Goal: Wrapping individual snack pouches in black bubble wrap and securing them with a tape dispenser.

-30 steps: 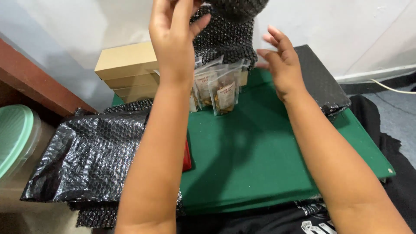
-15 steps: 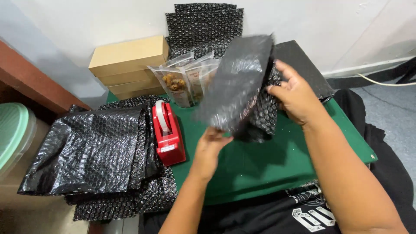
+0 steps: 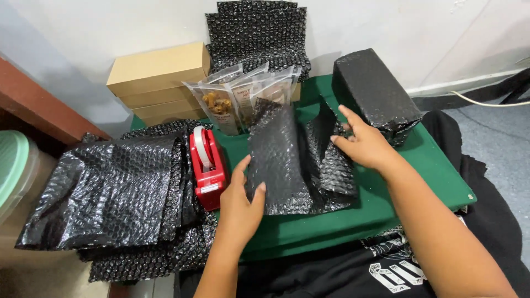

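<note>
A black bubble-wrap sheet [image 3: 284, 160] lies near the middle of the green counter [image 3: 430, 171], its middle humped up in folds. The left hand [image 3: 240, 207] rests at the sheet's 7 o'clock corner, fingers [image 3: 239, 168] spread and flat against its edge, clamped on nothing. The right hand [image 3: 364, 144] presses on the sheet's 2 o'clock side, fingers apart, fingertips on the raised fold.

Just beside the left hand at 10 o'clock stands a red tape dispenser [image 3: 207, 165]. Beyond it, at 9 o'clock, a heap of more black bubble-wrap pieces [image 3: 110, 193] spills off the counter's edge. At 12 o'clock from the sheet, clear pouches with brown contents [image 3: 232, 102] lean upright, with stacked tan cardboard boxes [image 3: 157, 77] at 11 o'clock. A black wrapped parcel [image 3: 375, 94] lies at 2 o'clock, near the right hand. A further bubble-wrap stack [image 3: 256, 33] leans against the wall [image 3: 110, 27].
</note>
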